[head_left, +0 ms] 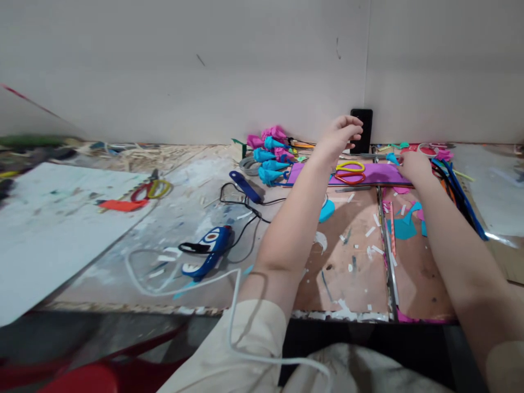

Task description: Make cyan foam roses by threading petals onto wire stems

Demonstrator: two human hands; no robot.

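Observation:
My left hand [341, 135] is raised in front of the black phone [367, 128] leaning on the wall. Its fingers are loosely bent and apart, with nothing visible in them. My right hand [416, 166] is at the right end of a purple sheet [385, 173], its fingers closed at a small blue flower-like piece [393, 158]. Its fingertips are partly hidden. Scissors with yellow and red handles [350, 172] lie on the purple sheet between my hands. Left of the sheet is a pile of blue rolled flowers [270, 174] and pink flowers [274, 132].
A blue tool with a black strap [210, 251] and cables lies at centre left. A white cable [235, 305] crosses my left arm. Second scissors [158, 188] rest by a white board [73, 218]. Blue scraps [403, 228] and white paper bits litter the table; dark and blue strips [460, 191] lie right.

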